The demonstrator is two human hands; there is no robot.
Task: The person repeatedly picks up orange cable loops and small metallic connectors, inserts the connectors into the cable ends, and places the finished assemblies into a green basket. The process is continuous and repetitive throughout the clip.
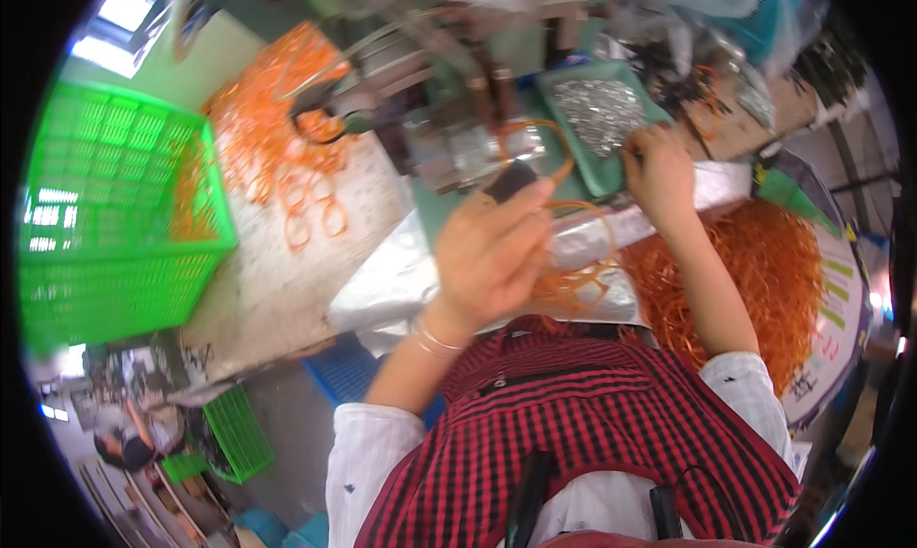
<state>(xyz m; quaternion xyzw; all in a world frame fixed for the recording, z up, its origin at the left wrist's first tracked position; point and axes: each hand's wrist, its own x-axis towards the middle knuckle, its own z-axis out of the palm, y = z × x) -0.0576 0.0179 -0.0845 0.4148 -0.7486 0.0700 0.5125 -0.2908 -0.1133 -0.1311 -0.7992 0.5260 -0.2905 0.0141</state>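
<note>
My left hand point(492, 257) is closed on an orange strap point(564, 152), which loops up in front of a metal bench machine point(458, 142). A black piece point(511, 180) shows at its fingertips, perhaps a finger cover; I cannot tell. More orange straps point(578, 285) hang beside this hand, over a silvery sheet point(382, 285). At the right rim of a green tray point(597, 176) my right hand point(661, 176) has its fingers bent together. Whatever they may pinch is hidden. Many small shiny metal pieces point(600, 114) lie in the tray.
Orange straps lie heaped point(287, 118) on the worktop point(258, 290) at the left, beside a green basket point(115, 281). A large round container point(826, 328) full of orange straps stands at the right. Clear bags point(755, 90) lie at the back right. Another person point(143, 433) is far off at lower left.
</note>
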